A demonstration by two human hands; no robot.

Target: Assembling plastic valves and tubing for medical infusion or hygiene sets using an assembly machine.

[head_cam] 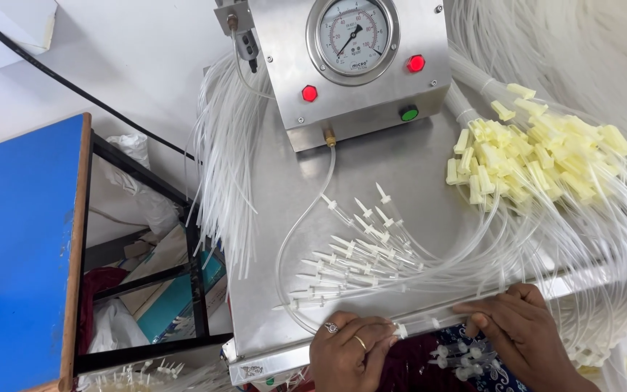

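Hands: left hand (351, 348) and right hand (518, 323) pinch clear tubes (429, 272) | steel tray (270, 305) holds tubing

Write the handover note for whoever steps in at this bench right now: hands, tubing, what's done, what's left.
Left hand: at the steel table's front edge, fingertips on a white connector of clear tubing.
Right hand: on the same edge, pressing down a bundle of clear tubes.
White-tipped tube ends fan out mid-table; yellow-capped ends are heaped at the right, by the gauge box.
Done: cannot tell from this view.
Left: the tube in hand is not connected to anything visible.
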